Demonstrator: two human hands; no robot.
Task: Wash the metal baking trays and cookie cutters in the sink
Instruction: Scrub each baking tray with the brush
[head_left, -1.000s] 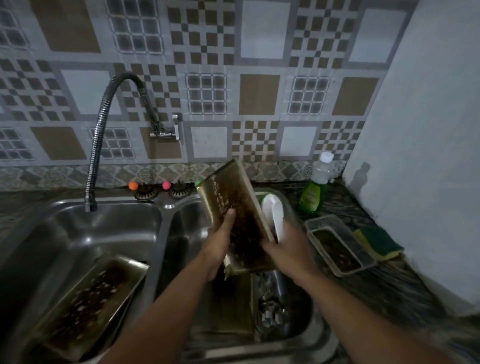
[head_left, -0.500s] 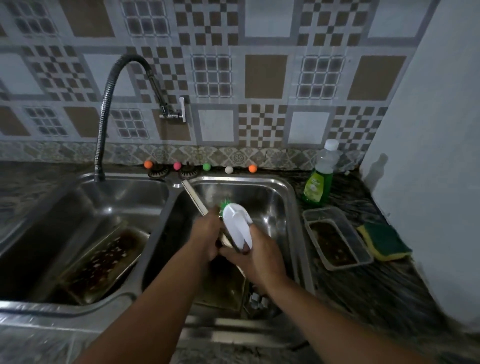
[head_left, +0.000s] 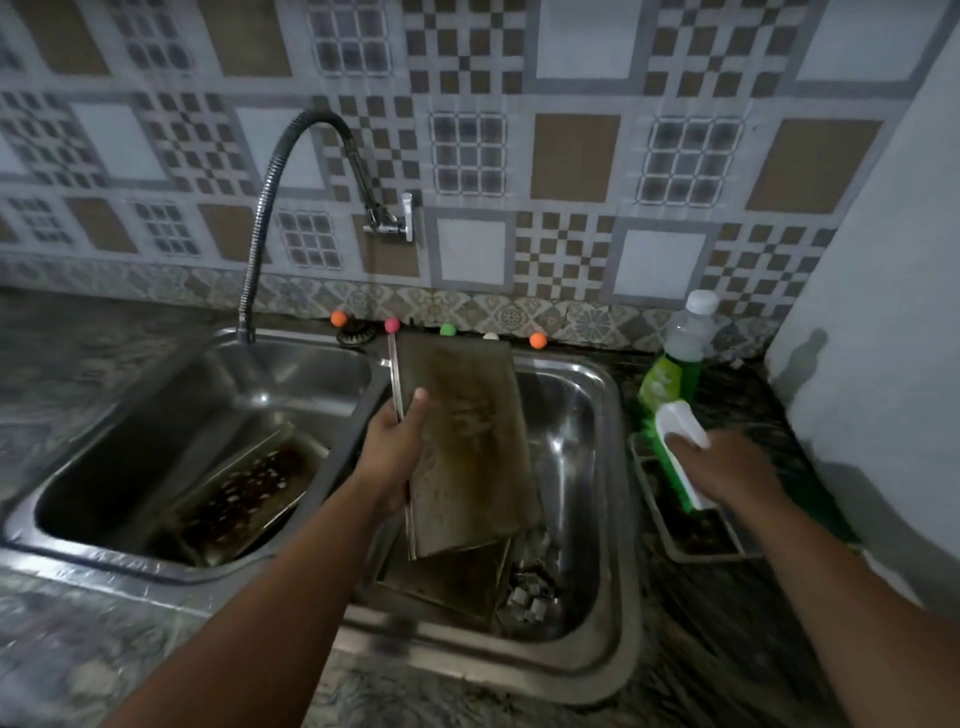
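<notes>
Lying tilted in the left basin (head_left: 104, 499), at 9 o'clock from the held tray: a second baking tray (head_left: 244, 493), dark residue still inside, awaiting its turn. Holding a greasy metal tray (head_left: 467, 447) upright over the right basin (head_left: 576, 415), long axis running roughly from 12 to 6 o'clock and leaning slightly: left hand (head_left: 387, 457), fingers (head_left: 418, 402) curling round the tray's left edge, thumb on the near face. Resting beneath it, at 6 o'clock: another tray (head_left: 447, 582) and a small heap of cookie cutters (head_left: 530, 597), too blurred to count. Gripping a white-and-green scrubbing brush (head_left: 675, 457) well apart at 3 o'clock, over a clear plastic container (head_left: 696, 551) on the desk: right hand (head_left: 727, 467), fingers wrapping the handle. Standing just behind, at 1 o'clock from the brush: a green dish-soap bottle (head_left: 675, 358). Judging from this, brush hand being the nearer to soap, tray face lying at 9 o'clock from the bristles and open to a sideways return stroke.
</notes>
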